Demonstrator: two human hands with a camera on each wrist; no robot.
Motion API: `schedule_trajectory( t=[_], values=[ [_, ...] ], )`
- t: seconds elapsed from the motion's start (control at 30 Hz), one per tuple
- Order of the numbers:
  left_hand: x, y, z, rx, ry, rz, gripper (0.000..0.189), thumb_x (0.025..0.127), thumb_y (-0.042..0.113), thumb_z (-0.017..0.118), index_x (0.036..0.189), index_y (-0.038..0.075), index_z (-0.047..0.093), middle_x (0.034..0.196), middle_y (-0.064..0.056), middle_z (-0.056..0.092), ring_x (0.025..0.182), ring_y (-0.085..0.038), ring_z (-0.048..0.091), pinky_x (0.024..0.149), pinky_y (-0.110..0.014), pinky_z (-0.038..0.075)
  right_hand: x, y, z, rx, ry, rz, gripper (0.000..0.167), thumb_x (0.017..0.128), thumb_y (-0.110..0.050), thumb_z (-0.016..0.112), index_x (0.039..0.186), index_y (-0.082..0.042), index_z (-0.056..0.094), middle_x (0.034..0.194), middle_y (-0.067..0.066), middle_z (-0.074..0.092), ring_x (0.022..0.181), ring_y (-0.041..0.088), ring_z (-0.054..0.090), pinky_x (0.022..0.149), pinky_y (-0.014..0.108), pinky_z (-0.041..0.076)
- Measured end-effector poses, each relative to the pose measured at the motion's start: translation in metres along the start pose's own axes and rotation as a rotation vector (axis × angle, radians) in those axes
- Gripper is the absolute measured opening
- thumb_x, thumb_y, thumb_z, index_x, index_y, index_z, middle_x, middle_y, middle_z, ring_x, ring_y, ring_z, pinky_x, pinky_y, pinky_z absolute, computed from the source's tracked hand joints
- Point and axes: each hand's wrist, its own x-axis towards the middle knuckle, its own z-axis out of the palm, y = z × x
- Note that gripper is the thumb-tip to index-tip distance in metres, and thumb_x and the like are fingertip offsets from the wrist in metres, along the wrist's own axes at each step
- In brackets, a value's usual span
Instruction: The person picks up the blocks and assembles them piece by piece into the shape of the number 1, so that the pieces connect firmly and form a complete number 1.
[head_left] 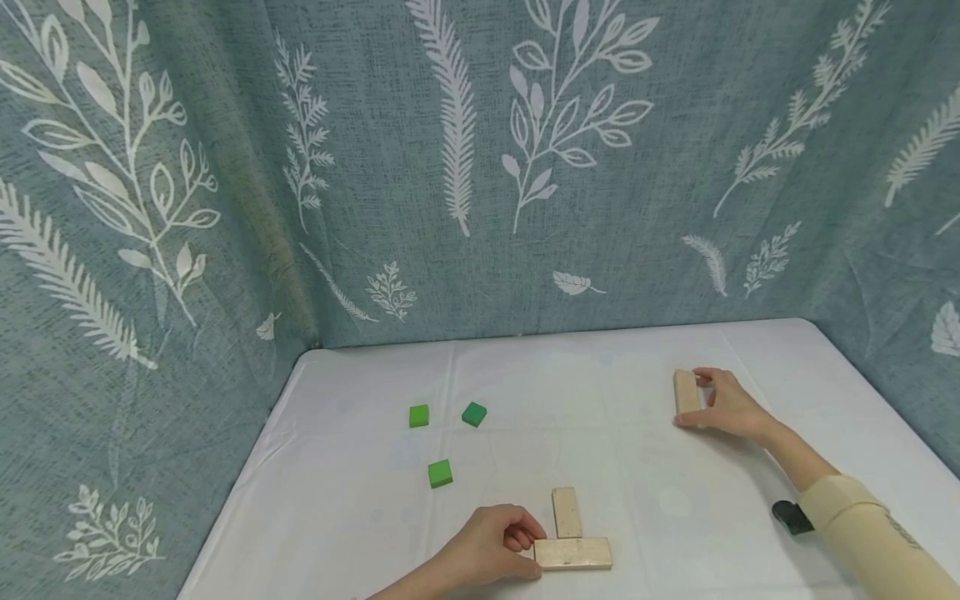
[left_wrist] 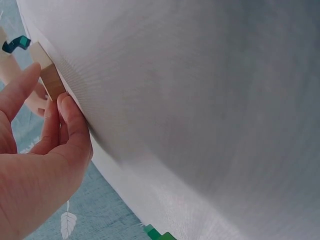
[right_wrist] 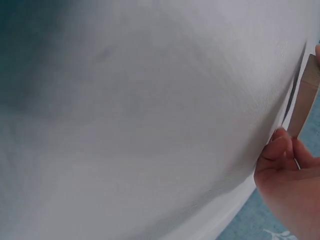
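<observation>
Near the front of the white table, my left hand (head_left: 491,546) pinches the left end of a pale wooden block (head_left: 573,554) lying crosswise. Thumb and fingertips press its sides, as the left wrist view shows on the wooden block (left_wrist: 52,82). A second wooden block (head_left: 567,512) lies lengthwise behind it, its near end against the crosswise block, forming an upside-down T. Far to the right, my right hand (head_left: 731,408) holds a third wooden block (head_left: 686,392) between thumb and fingers at its two ends. Part of that block (right_wrist: 305,100) shows in the right wrist view.
Left of centre lie three small green blocks: a light green one (head_left: 418,416), a darker one (head_left: 474,414) and a nearer one (head_left: 440,473). A black object (head_left: 792,517) is beside the right sleeve (head_left: 862,525). A leaf-patterned curtain (head_left: 480,275) stands behind the table (head_left: 360,467).
</observation>
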Motion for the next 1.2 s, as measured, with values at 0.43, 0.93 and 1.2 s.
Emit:
schedule_trajectory(
  t=[0.43, 0.93, 1.2],
  values=[
    [-0.001, -0.001, -0.001, -0.004, 0.003, 0.012, 0.027, 0.069, -0.001, 0.082, 0.089, 0.010, 0.068, 0.076, 0.004, 0.057, 0.068, -0.004, 0.050, 0.063, -0.016, 0.044, -0.003, -0.003, 0.000, 0.188, -0.002, 0.049, 0.102, 0.081, -0.034, 0.079, 0.147, 0.012, 0.015, 0.135, 0.032, 0.033, 0.109, 0.038, 0.046, 0.074, 0.033, 0.046],
    [-0.001, -0.002, 0.000, -0.015, 0.006, 0.023, 0.027, 0.069, -0.002, 0.082, 0.089, 0.009, 0.068, 0.075, 0.005, 0.056, 0.068, -0.004, 0.050, 0.064, -0.016, 0.044, -0.010, -0.018, 0.006, 0.333, -0.098, 0.084, 0.099, 0.086, -0.030, 0.074, 0.150, 0.007, 0.008, 0.147, 0.032, 0.024, 0.125, 0.044, 0.038, 0.085, 0.039, 0.047],
    [0.000, -0.001, -0.001, -0.010, 0.001, 0.017, 0.027, 0.069, -0.001, 0.082, 0.089, 0.009, 0.068, 0.076, 0.004, 0.057, 0.069, -0.005, 0.051, 0.064, -0.016, 0.044, -0.013, -0.031, 0.013, 0.406, -0.101, 0.085, 0.097, 0.086, -0.025, 0.074, 0.150, 0.007, 0.009, 0.148, 0.031, 0.024, 0.126, 0.044, 0.039, 0.083, 0.036, 0.049]
  ],
)
